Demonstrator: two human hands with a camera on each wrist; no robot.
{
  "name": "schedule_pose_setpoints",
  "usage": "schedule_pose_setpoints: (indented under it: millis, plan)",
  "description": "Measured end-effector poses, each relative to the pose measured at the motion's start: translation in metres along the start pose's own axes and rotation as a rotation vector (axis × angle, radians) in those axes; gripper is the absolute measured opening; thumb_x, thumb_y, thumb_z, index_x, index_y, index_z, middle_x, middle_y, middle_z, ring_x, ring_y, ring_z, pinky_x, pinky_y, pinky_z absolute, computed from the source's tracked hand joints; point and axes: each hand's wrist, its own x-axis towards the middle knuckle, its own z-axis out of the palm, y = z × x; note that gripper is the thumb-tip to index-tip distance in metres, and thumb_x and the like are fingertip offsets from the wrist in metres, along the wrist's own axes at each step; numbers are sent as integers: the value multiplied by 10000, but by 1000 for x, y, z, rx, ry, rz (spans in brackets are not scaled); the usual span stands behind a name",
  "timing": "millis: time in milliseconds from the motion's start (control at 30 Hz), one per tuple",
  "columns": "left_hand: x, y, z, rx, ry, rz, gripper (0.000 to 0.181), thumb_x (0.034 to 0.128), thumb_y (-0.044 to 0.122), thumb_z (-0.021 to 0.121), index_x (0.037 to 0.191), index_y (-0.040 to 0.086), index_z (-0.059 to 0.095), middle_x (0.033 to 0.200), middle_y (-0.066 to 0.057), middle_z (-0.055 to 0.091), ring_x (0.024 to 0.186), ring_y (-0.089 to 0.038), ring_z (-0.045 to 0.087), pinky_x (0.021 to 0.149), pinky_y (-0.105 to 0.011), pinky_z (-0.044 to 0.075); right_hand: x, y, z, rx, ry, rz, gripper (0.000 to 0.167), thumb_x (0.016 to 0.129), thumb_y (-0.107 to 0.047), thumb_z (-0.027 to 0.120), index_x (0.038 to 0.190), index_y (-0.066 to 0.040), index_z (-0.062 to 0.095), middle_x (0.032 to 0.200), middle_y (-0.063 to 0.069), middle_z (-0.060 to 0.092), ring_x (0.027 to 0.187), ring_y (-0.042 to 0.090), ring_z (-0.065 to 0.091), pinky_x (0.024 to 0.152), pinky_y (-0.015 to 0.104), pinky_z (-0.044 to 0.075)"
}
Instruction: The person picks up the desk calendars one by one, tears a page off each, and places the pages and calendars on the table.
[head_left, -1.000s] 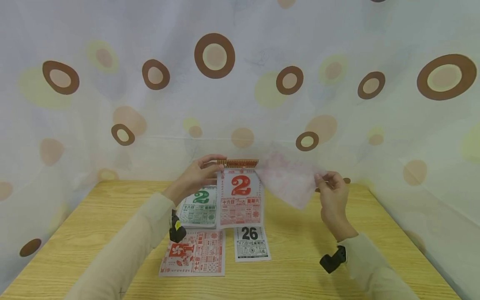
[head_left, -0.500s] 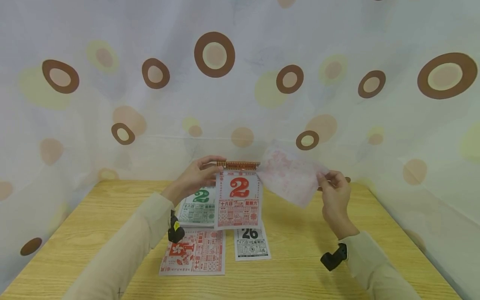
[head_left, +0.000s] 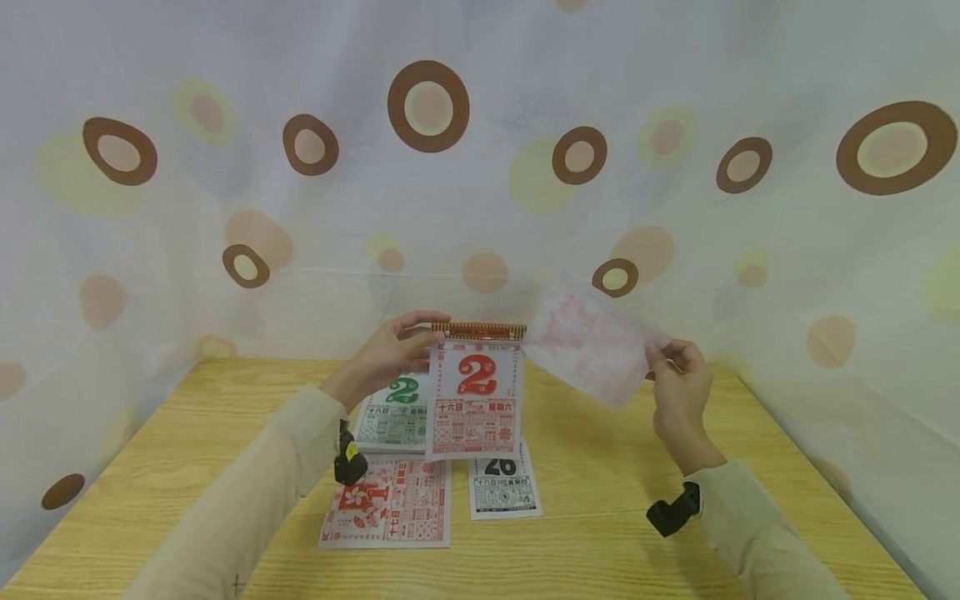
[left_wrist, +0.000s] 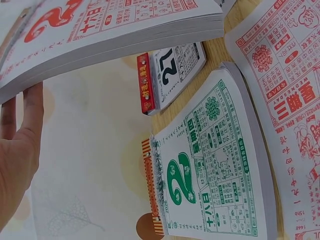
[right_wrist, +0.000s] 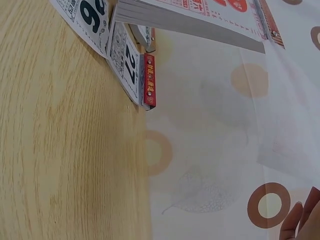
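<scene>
A thick tear-off calendar [head_left: 476,408] showing a red 2 is held up above the table. My left hand [head_left: 384,346] grips its top left corner at the orange-and-gold header strip [head_left: 480,332], and in the left wrist view the fingers [left_wrist: 31,115] lie against its underside. To the right, my right hand [head_left: 681,392] pinches one end of a thin calendar sheet [head_left: 588,342], with pink print showing through its back. The sheet's other corner meets the calendar's top right; whether it is still attached, I cannot tell.
Behind the held calendar stands another thick calendar with a green 2 [left_wrist: 210,170]. A small red-topped calendar [left_wrist: 172,72] shows 27. On the wooden table [head_left: 600,508] lie a loose red-printed sheet [head_left: 386,504] and a sheet marked 26 [head_left: 504,492]. A dotted curtain [head_left: 480,200] hangs behind.
My right hand has moved slightly right, drawing the thin sheet further that way. The held calendar has shifted a little to the left at its lower end and its header tilts differently.
</scene>
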Motion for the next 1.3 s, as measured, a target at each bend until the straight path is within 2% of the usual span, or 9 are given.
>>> schedule_pose_setpoints:
  millis: [400, 700, 1100, 1300]
  plan:
    - [0, -2, 0, -3, -8, -1, 412, 916, 185, 555, 1314, 136, 458, 1203, -123, 571, 975, -220, 628, 840, -392, 524, 5, 2, -4, 5, 38, -5, 103, 841, -32, 624, 794, -78, 544, 751, -49, 513, 577, 26, 520, 513, 129, 452]
    - [0, -2, 2, 10, -1, -7, 424, 910, 195, 564, 1315, 132, 456, 1163, -111, 590, 944, -213, 629, 784, -335, 536, 8, 2, -5, 17, 56, -20, 138, 834, -25, 630, 757, -94, 539, 734, -51, 508, 565, 23, 508, 509, 131, 446]
    - [0, -1, 2, 28, -33, -5, 435, 923, 208, 544, 1334, 119, 429, 1182, -127, 566, 959, -208, 625, 819, -363, 533, 9, 1, -5, 2, 62, -6, 140, 837, -32, 628, 769, -102, 529, 755, -49, 502, 592, 22, 510, 520, 122, 445]
    - [0, -1, 3, 26, -26, -22, 434, 919, 210, 550, 1331, 133, 435, 1211, -144, 565, 991, -226, 624, 843, -382, 530, 9, 2, -6, -21, 67, -1, 128, 840, -42, 628, 777, -103, 535, 774, -45, 500, 598, 21, 510, 523, 121, 442]
